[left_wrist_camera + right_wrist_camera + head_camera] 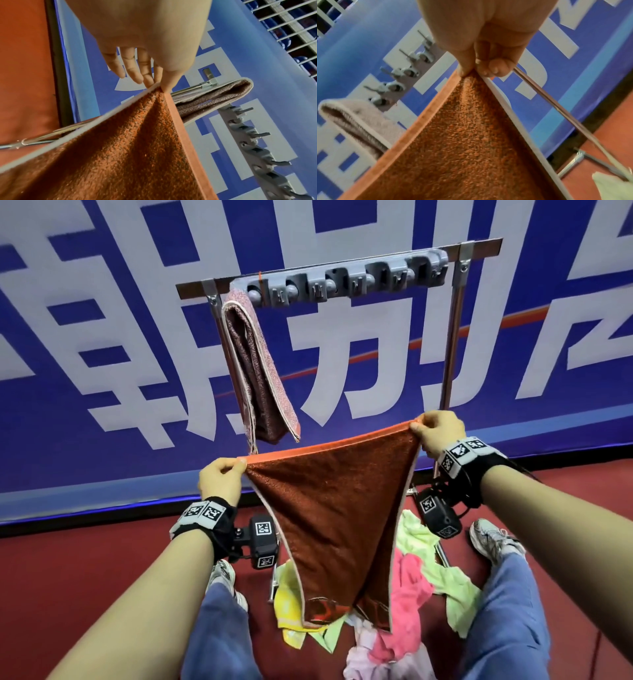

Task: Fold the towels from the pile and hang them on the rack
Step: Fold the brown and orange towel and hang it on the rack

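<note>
Orange towel (329, 518) held spread above the pile (411, 587), before folding.
Top corners are pinched by left hand (221, 481) and right hand (440, 433), so edges hang aligned; one folded towel (257, 364) is already draped on the rack (342, 268).

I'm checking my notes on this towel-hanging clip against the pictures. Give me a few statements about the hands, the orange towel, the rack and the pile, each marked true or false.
1. Both hands hold the orange towel by its top corners. True: the left hand pinches one corner, the right hand the other.
2. The rack is bare. False: a folded pinkish-brown towel already hangs at its left end.
3. The orange towel is already folded in half. False: it hangs as a single spread sheet, sagging between the hands.
4. A pile of towels lies on the red floor below. True: green, pink and yellow ones show.
5. The right hand grips the rack's pole. False: it pinches the towel; the pole passes behind.
</note>
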Demonstrator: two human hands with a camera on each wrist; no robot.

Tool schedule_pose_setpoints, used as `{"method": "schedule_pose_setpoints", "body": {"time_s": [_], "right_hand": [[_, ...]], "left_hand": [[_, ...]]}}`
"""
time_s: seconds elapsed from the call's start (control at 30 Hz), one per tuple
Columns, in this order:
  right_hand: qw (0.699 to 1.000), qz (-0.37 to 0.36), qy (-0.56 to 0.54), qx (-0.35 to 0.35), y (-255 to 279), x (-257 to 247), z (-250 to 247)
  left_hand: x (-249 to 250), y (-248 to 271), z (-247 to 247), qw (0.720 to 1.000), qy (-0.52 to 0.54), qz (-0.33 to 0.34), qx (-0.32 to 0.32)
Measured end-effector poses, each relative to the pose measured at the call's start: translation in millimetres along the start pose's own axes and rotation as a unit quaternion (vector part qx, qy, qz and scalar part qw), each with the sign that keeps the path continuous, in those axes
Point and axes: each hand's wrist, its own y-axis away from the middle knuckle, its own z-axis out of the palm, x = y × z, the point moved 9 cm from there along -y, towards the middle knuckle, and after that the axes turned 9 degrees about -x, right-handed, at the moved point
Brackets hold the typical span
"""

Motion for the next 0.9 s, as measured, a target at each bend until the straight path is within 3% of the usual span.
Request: {"method": "schedule_pose_setpoints", "body": {"time_s": [0.2,0.3,0.43,0.7,0.9], "right_hand": [[0.992,-0.076,-0.017,0.098,-0.7,-44.9,-39.7],[0.998,0.003,-0.017,0.058,2.9,-20.4,-25.0],[0.996,0.078,-0.024,-0.025,26.9,18.8,27.9],[0.979,0.044,-0.115,-0.163,81.6,12.3,137.2],[0.964,0.03,-0.178,-0.195,91.1,14.2,149.6]], "left_hand": [[31.7,-3.6,5.7,0.998,0.036,0.047,-0.015],[14.6,-2.0,20.5,0.998,0.042,0.011,-0.039],[-6.3,33.2,64.0,0.987,0.083,-0.05,-0.127],[8.0,83.6,145.8,0.963,0.089,-0.013,-0.254],[13.7,91.2,145.1,0.965,0.061,0.01,-0.254]]}}
